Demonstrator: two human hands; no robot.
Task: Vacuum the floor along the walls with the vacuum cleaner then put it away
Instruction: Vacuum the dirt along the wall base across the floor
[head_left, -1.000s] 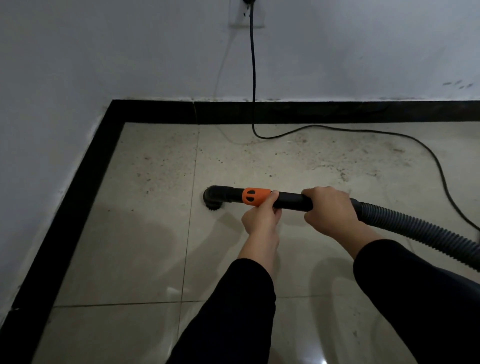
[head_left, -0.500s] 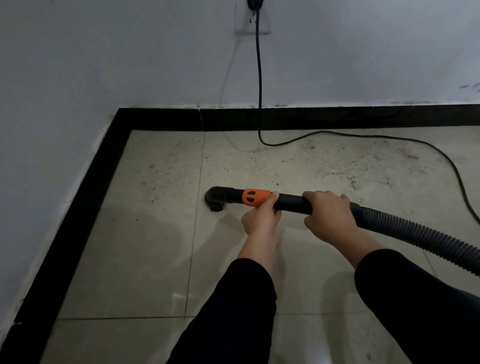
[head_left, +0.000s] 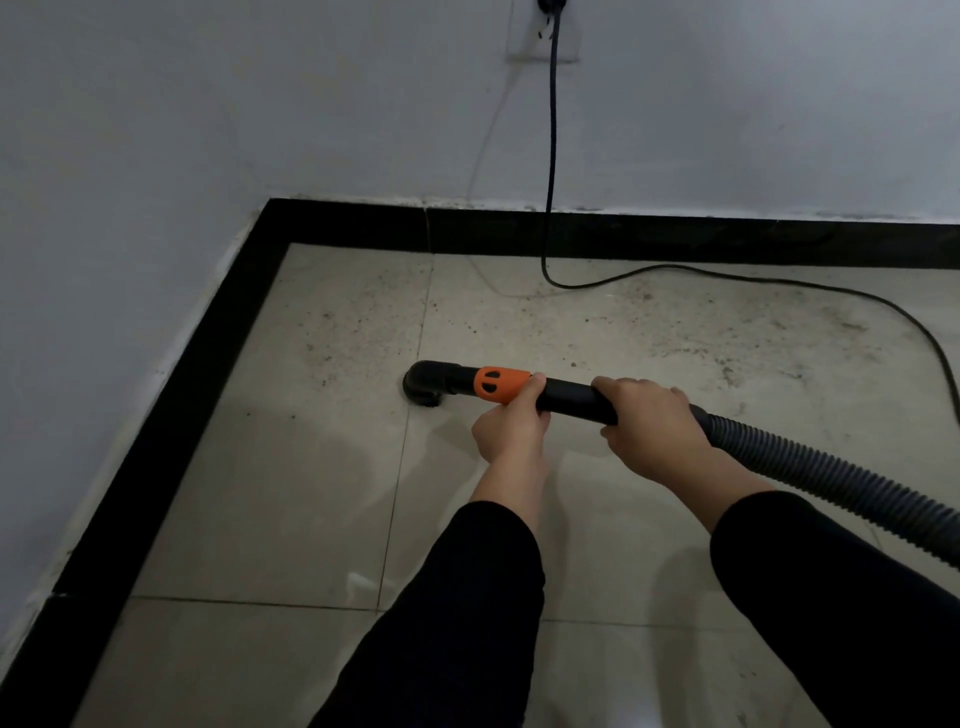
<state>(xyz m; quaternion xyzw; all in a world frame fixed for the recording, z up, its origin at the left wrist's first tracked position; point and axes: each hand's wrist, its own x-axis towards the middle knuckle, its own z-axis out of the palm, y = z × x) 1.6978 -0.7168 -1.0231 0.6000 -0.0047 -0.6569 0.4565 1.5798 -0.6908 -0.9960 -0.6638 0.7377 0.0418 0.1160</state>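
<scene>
A black vacuum wand (head_left: 569, 396) with an orange collar (head_left: 500, 384) lies nearly level above the beige tiled floor (head_left: 291, 499). Its round brush nozzle (head_left: 425, 385) touches the floor close to the room corner. My left hand (head_left: 511, 427) grips the wand just behind the orange collar. My right hand (head_left: 649, 427) grips it farther back, where the ribbed grey hose (head_left: 831, 475) begins and runs off to the right. The vacuum's body is out of view.
White walls with a black skirting board (head_left: 156, 436) meet in a corner at upper left. A black power cord (head_left: 552, 171) hangs from a wall socket (head_left: 543, 31) and curves right across the floor. Dust and dark specks (head_left: 675, 332) cover the tiles near the far wall.
The nozzle has edged slightly toward the far wall, with both hands holding the wand as before. The view has tilted up a little, showing more of the socket.
</scene>
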